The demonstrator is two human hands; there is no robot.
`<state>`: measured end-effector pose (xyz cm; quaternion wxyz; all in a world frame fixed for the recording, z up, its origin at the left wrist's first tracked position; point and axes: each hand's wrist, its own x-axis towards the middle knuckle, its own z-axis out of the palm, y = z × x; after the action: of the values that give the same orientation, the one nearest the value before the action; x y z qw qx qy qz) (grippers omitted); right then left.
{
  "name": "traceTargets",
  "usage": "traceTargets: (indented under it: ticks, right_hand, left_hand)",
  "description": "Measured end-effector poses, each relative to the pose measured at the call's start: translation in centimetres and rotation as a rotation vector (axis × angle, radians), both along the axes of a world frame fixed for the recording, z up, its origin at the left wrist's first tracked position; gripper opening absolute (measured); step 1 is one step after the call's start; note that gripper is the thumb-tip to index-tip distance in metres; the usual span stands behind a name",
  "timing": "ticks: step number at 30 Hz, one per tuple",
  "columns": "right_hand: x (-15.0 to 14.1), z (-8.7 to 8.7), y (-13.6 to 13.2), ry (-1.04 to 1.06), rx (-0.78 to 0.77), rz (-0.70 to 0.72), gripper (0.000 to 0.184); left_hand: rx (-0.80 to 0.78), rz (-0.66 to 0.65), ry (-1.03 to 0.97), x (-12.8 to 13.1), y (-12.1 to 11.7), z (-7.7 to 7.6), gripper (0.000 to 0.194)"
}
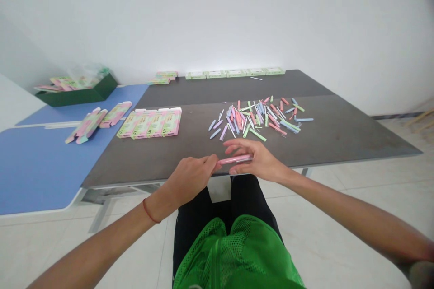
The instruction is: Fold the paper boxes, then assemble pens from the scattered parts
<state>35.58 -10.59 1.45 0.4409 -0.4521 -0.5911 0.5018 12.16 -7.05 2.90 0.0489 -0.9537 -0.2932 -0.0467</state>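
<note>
My left hand (193, 176) is closed on one end of a pink pen (233, 160), held level just above the table's front edge. Around the clip end of that pen curves my right hand (257, 159), thumb and fingers apart. Whether its palm touches the pen I cannot tell. Beyond both hands lies a loose heap of pink, green, blue and purple pens and caps (251, 117), with some thin white sticks among them.
Several pink-and-green cartons (156, 123) lie in a row at left on the dark table (322, 131). Open cartons (86, 125) rest over the blue table (40, 158). A green tray (77, 94) holds packaging. Green-and-white boxes (235, 73) line the wall.
</note>
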Motion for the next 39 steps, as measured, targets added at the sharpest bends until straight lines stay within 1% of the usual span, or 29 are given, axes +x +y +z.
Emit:
traceTargets:
  ticks: [1, 2, 3, 4, 5, 6, 7, 9, 10, 12, 13, 14, 15, 17, 18, 19, 21, 22, 25, 30, 34, 39]
  right_hand:
    - [-0.1, -0.2, 0.0, 0.035, -0.078, 0.009, 0.054]
    - [-0.1, -0.3, 0.0, 0.064, -0.162, 0.027, 0.047]
    - [-0.2, -0.4, 0.0, 0.083, -0.228, 0.047, 0.045]
    - [-0.2, -0.4, 0.0, 0.100, -0.259, 0.057, 0.046]
    - [-0.2, -0.4, -0.1, 0.125, -0.254, 0.050, 0.044]
    - [-0.2, -0.4, -0.1, 0.160, -0.225, 0.030, 0.039]
    - [-0.2, -0.2, -0.1, 0.201, -0.192, 0.007, 0.039]
    - [0.0, 0.0, -0.1, 0.259, -0.180, -0.008, 0.061]
    - [0.1, 0.0, -0.1, 0.262, -0.211, 0.005, 0.060]
    - [0.2, 0.0, 0.0, 0.221, -0.293, 0.049, 0.043]
    - [0.2, 0.0, 0.0, 0.199, -0.313, 0.062, 0.044]
    - [0.2, -0.1, 0.1, 0.186, -0.307, 0.064, 0.046]
    - [0.2, -0.1, 0.1, 0.186, -0.279, 0.055, 0.042]
    - [0.3, 0.0, 0.2, 0.217, -0.207, 0.032, 0.029]
    - [0.3, 0.0, 0.2, 0.238, -0.182, 0.023, 0.031]
    - [0.3, 0.1, 0.3, 0.255, -0.171, 0.018, 0.039]
    - [0.3, 0.2, 0.3, 0.263, -0.196, 0.029, 0.050]
    - [0.3, 0.2, 0.3, 0.254, -0.219, 0.042, 0.048]
    - [0.1, -0.1, 0.3, 0.210, -0.263, 0.069, 0.035]
    - [0.4, -0.1, 0.5, 0.219, -0.242, 0.055, 0.032]
    - [0.8, 0.3, 0.6, 0.187, -0.213, 0.087, 0.027]
    - [0.6, 0.4, 0.5, 0.178, -0.209, 0.108, 0.028]
  left_hand:
    - [0.009, 0.005, -0.005, 0.0, 0.0, 0.0, 0.038]
    - [0.016, 0.006, -0.007, 0.0, 0.0, 0.0, 0.039]
    - [0.020, 0.006, -0.005, 0.0, 0.0, 0.0, 0.040]
    - [0.022, 0.006, -0.003, 0.0, 0.0, 0.0, 0.041]
    - [0.023, 0.010, 0.000, 0.0, 0.0, 0.0, 0.042]
    - [0.023, 0.016, 0.002, 0.0, -0.1, -0.1, 0.041]
    - [0.024, 0.025, 0.003, -0.1, -0.1, -0.1, 0.041]
    - [0.031, 0.046, 0.002, -0.1, -0.1, -0.1, 0.040]
    - [0.033, 0.052, 0.001, -0.1, -0.2, -0.1, 0.040]
    - [0.028, 0.053, 0.000, -0.1, -0.2, -0.1, 0.040]
    - [0.019, 0.052, 0.002, -0.1, -0.2, -0.1, 0.040]
    - [0.008, 0.052, 0.003, -0.2, -0.2, -0.1, 0.040]
    - [-0.006, 0.056, 0.005, -0.2, -0.2, -0.1, 0.039]
    - [-0.031, 0.067, 0.001, -0.3, -0.1, 0.0, 0.039]
    - [-0.040, 0.072, -0.007, -0.4, -0.1, -0.1, 0.039]
    - [-0.047, 0.075, -0.017, -0.5, -0.1, -0.1, 0.039]
    - [-0.052, 0.077, -0.035, -0.5, -0.1, -0.2, 0.040]
    - [-0.048, 0.078, -0.038, -0.5, -0.1, -0.2, 0.040]
    - [-0.035, 0.075, -0.027, -0.4, -0.3, -0.3, 0.041]
    - [-0.028, 0.058, -0.047, -0.4, -0.3, -0.4, 0.044]
    - [-0.054, 0.059, -0.080, -0.5, -0.3, -0.2, 0.045]
    - [-0.107, 0.044, -0.134, -0.5, -0.3, 0.1, 0.038]
